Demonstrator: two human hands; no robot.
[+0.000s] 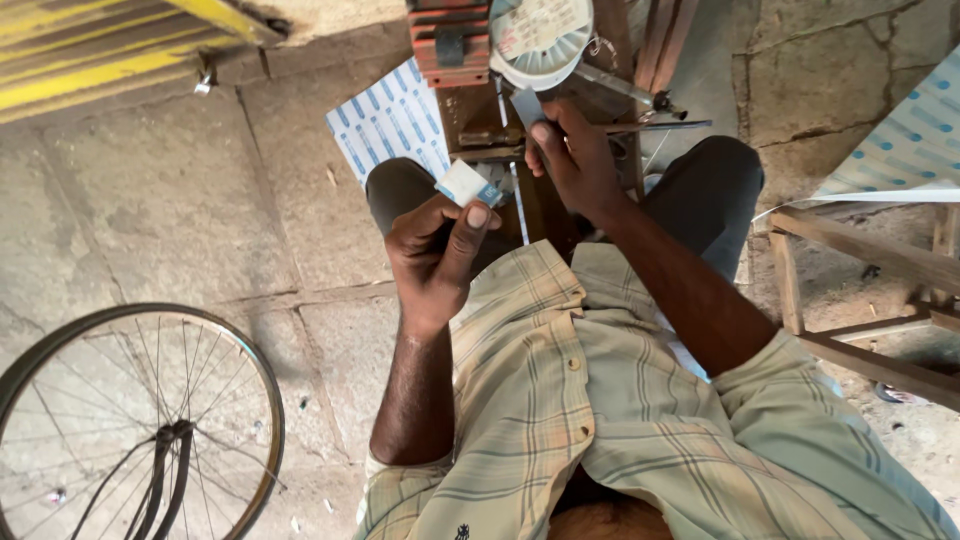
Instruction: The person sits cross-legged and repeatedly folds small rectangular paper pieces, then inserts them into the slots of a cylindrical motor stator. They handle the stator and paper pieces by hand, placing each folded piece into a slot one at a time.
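The left hand [432, 262] pinches a small white-and-blue packet [468, 185] between thumb and fingers, its long axis tilted up-left to down-right. Just right of the packet, the right hand [575, 160] pinches a thin grey blade [526, 106], pointing up toward a white round disc [541, 38] on the wooden bench [470, 115].

Bright daylight, soft and even, with no strong glare. Faint shadows only, darkest at 12 o'clock under the wooden stand [520, 150]. Sharp in the middle; a bit stretched and bent toward the edges, most at 7 o'clock around the bicycle wheel [140, 420].
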